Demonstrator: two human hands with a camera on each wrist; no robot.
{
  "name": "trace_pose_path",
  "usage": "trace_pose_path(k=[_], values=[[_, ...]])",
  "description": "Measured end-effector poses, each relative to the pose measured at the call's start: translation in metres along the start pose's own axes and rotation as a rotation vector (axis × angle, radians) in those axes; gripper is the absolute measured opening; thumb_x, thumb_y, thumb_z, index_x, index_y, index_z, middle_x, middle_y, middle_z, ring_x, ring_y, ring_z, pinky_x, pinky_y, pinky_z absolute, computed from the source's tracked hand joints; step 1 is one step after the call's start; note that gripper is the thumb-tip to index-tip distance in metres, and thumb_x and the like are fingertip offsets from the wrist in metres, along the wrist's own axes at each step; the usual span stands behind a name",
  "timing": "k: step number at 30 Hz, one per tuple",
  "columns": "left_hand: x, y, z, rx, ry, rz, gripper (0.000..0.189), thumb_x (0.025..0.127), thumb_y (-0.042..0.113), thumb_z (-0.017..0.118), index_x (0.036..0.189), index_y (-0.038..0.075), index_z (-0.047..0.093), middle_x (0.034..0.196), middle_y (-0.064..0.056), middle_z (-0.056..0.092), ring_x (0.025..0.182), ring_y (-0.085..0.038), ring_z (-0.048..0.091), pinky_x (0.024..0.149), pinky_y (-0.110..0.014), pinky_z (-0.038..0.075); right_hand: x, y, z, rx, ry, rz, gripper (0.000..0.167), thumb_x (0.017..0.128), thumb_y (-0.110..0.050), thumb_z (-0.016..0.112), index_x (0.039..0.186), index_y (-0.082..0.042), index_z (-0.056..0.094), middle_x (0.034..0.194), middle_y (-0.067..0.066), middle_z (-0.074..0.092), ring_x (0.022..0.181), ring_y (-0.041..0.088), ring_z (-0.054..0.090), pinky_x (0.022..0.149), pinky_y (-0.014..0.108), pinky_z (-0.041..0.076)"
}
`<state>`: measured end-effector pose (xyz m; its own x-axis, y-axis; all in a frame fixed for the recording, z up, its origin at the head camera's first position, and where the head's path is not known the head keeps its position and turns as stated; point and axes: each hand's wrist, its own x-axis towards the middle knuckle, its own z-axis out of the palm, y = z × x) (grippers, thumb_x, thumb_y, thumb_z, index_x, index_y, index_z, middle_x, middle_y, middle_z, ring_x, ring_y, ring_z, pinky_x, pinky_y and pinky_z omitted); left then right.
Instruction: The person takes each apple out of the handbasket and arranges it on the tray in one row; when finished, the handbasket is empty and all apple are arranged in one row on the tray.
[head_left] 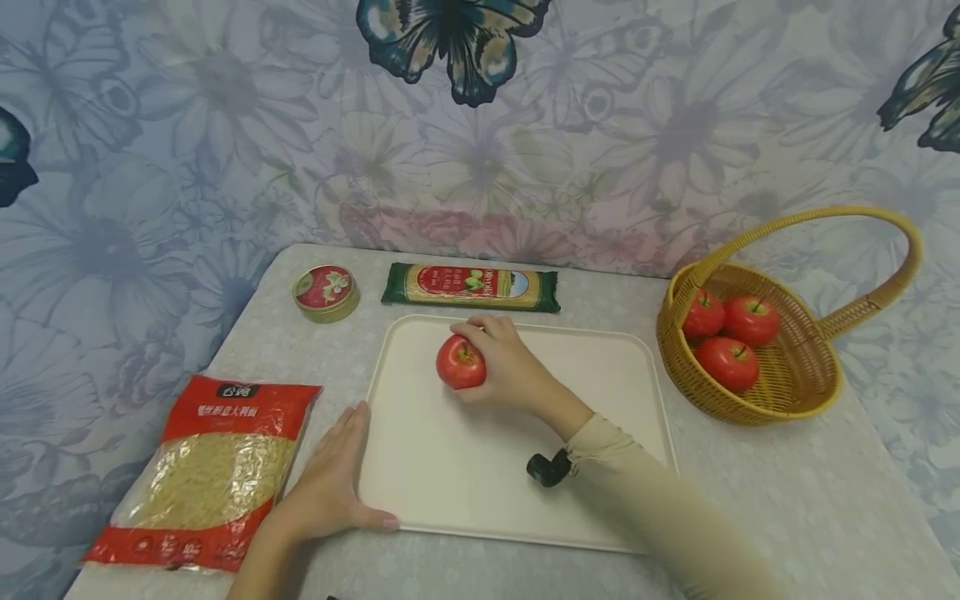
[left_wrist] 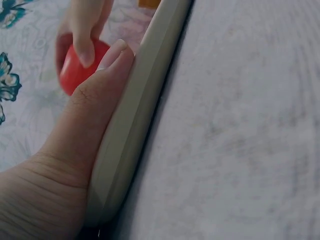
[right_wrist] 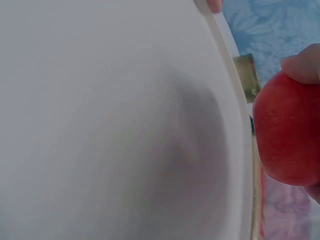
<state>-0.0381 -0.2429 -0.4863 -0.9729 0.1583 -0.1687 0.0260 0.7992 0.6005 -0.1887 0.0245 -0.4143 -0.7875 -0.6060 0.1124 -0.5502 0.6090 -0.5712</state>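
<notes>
In the head view my right hand [head_left: 506, 367] grips a red apple [head_left: 461, 362] over the upper left part of a cream tray [head_left: 510, 492]. The right wrist view shows the same apple [right_wrist: 287, 130] held off the tray, with a shadow on the surface beneath. At the tray's lower left corner rests my left hand [head_left: 330, 483], its fingers straight along the left rim and the thumb against the front rim. The left wrist view has the left thumb [left_wrist: 95, 100] lying on the tray's side wall [left_wrist: 132, 120].
Right of the tray stands a yellow wicker basket [head_left: 678, 375] with three red apples [head_left: 727, 364] and a tall handle. A red pasta bag [head_left: 213, 467] lies at left. Behind the tray are a round tin [head_left: 327, 292] and a green-ended pasta packet [head_left: 472, 287]. A patterned cloth hangs behind.
</notes>
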Motion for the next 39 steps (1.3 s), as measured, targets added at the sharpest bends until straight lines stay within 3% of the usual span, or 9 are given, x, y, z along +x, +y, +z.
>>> trace_pose_path(k=[6, 12, 22, 39], values=[[0.001, 0.0, 0.002, -0.004, 0.003, 0.009, 0.159, 0.043, 0.073, 0.087, 0.16, 0.008, 0.001, 0.167, -0.02, 0.009, 0.153, -0.043, 0.007, 0.118, -0.068, 0.013, 0.029, -0.007, 0.029, 0.012, -0.038, 0.022, 0.085, 0.073, -0.034, 0.085, 0.146, -0.017, 0.046, 0.142, 0.003, 0.044, 0.129, 0.025, 0.038, 0.097, 0.041, 0.054], [0.002, 0.0, 0.003, -0.007, 0.006, 0.021, 0.159, 0.043, 0.071, 0.088, 0.16, 0.008, 0.001, 0.167, -0.019, 0.008, 0.154, -0.042, 0.006, 0.119, -0.067, 0.012, 0.044, -0.011, 0.048, 0.016, -0.048, 0.032, 0.087, 0.073, -0.034, 0.085, 0.147, -0.017, 0.044, 0.143, 0.002, 0.045, 0.13, 0.023, 0.039, 0.097, 0.037, 0.054], [0.001, 0.001, 0.0, 0.0, 0.02, 0.044, 0.161, 0.042, 0.073, 0.087, 0.16, 0.006, 0.001, 0.166, -0.022, 0.009, 0.153, -0.043, 0.006, 0.118, -0.067, 0.013, 0.05, -0.024, 0.058, 0.01, -0.045, 0.002, 0.087, 0.072, -0.036, 0.086, 0.146, -0.016, 0.044, 0.144, 0.001, 0.046, 0.13, 0.021, 0.039, 0.101, 0.035, 0.052], [0.0, 0.001, 0.0, 0.0, 0.017, 0.032, 0.159, 0.042, 0.071, 0.088, 0.16, 0.007, 0.003, 0.166, -0.022, 0.01, 0.153, -0.043, 0.007, 0.119, -0.066, 0.013, 0.05, -0.028, 0.075, 0.103, 0.008, -0.022, 0.088, 0.072, -0.041, 0.088, 0.143, -0.016, 0.043, 0.142, 0.0, 0.045, 0.128, 0.018, 0.04, 0.103, 0.033, 0.05]])
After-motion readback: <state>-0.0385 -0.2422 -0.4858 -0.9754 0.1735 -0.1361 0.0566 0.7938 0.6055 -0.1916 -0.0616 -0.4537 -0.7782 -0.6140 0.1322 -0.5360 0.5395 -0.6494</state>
